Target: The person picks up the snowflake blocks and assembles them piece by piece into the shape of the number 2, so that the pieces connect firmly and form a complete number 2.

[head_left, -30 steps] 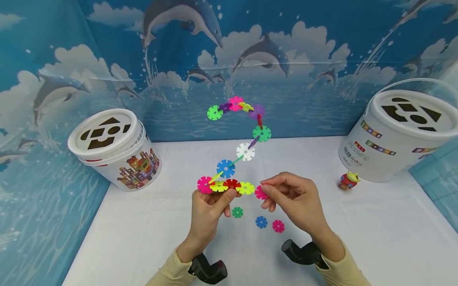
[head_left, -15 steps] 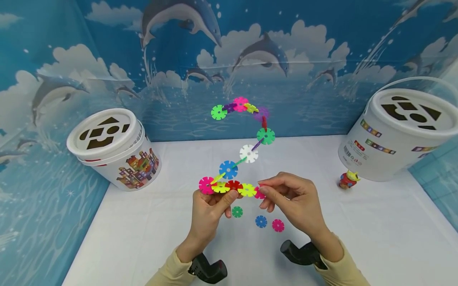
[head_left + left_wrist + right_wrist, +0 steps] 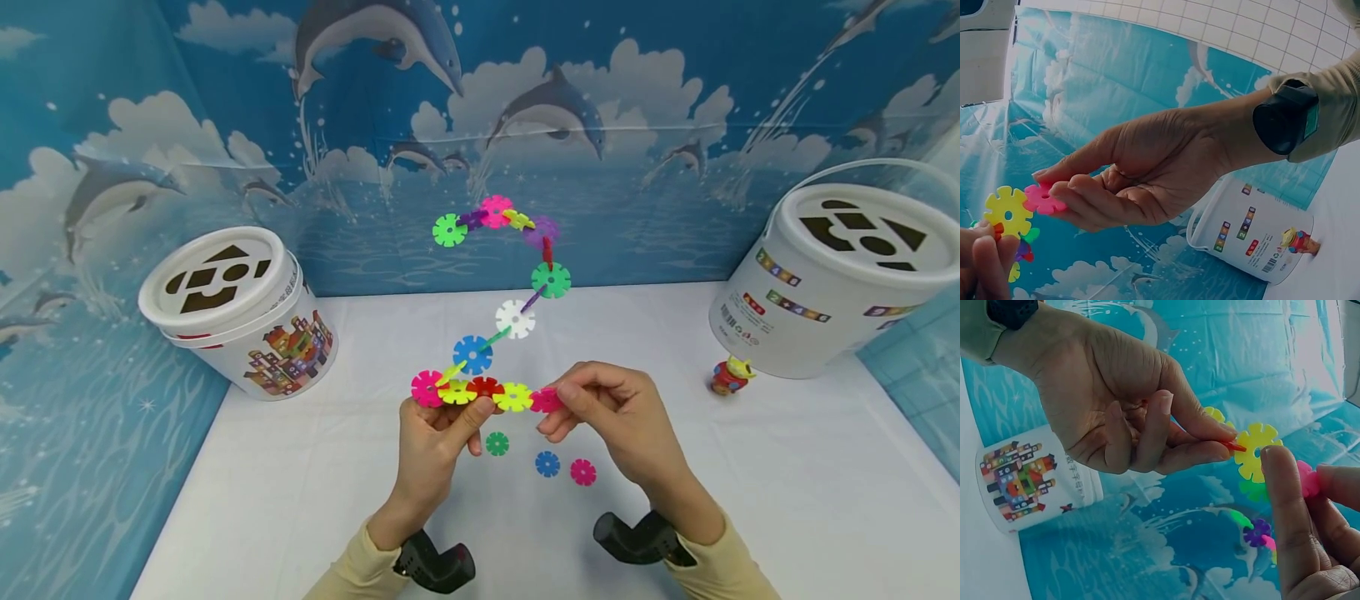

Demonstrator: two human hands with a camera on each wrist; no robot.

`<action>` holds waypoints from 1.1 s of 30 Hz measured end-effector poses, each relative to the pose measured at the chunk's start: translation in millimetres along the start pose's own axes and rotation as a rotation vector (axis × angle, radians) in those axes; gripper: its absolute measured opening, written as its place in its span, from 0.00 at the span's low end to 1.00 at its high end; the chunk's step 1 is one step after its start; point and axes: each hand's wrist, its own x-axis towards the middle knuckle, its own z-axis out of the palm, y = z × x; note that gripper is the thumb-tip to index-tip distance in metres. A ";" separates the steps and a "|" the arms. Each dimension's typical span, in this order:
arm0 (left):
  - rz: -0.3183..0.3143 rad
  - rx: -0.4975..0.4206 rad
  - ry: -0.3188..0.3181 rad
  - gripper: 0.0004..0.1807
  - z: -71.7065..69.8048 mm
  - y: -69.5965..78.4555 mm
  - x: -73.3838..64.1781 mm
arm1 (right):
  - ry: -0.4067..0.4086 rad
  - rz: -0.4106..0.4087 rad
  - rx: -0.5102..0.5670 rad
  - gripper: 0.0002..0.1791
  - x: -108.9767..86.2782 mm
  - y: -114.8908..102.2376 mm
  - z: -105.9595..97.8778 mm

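My left hand (image 3: 433, 457) pinches the red snowflake disc (image 3: 485, 387) in a chain of interlocking notched plastic discs. From there the chain curves up and away through a blue disc (image 3: 472, 355) and a white disc (image 3: 515, 319) to a green end disc (image 3: 449, 231). At the near right end is a yellow disc (image 3: 513, 397). My right hand (image 3: 621, 421) pinches a pink disc (image 3: 546, 400), whose edge meets the yellow one. In the left wrist view, thumb and fingertips grip this pink disc (image 3: 1044, 199) by its far side.
Loose green (image 3: 497, 443), blue (image 3: 547, 464) and pink discs (image 3: 582, 472) lie on the white table (image 3: 300, 500) below my hands. White lidded buckets stand at left (image 3: 296, 354) and right (image 3: 787, 308). A small toy figure (image 3: 731, 377) stands beside the right bucket.
The pink disc in my right hand has come from just apart to meeting the yellow disc's edge, and more of it now shows. The chain swayed right, then back left.
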 end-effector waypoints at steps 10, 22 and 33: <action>0.041 0.003 -0.005 0.11 1.7 0.4 0.1 | -0.017 0.021 0.177 0.10 0.4 6.0 1.9; -0.001 0.025 -0.003 0.11 1.9 -0.3 0.5 | -0.043 0.046 0.338 0.12 2.8 10.8 1.6; -0.031 0.045 -0.050 0.12 0.3 1.8 0.2 | 0.004 0.095 0.297 0.10 1.9 6.1 -1.4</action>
